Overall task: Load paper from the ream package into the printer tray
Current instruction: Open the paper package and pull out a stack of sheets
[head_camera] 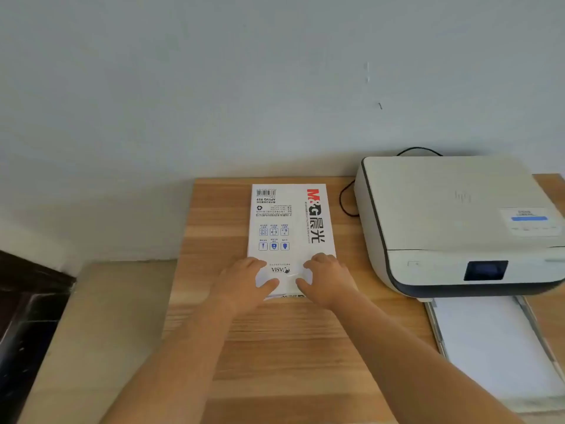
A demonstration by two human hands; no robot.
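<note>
A white ream package (289,228) with red and black print lies flat on the wooden table (290,347), its long side running away from me. My left hand (246,284) and my right hand (327,281) both rest on its near end, fingers curled on the wrapper and thumbs pointing toward each other. To the right stands a white printer (452,221) with a dark base and a small dark screen. Its paper tray (495,347) is pulled out toward me and shows a white surface inside.
A black cable (345,203) loops between the package and the printer, against the pale wall. A beige ledge (101,325) runs beside the table's left edge, with a dark floor area further left. The table's near part lies under my forearms.
</note>
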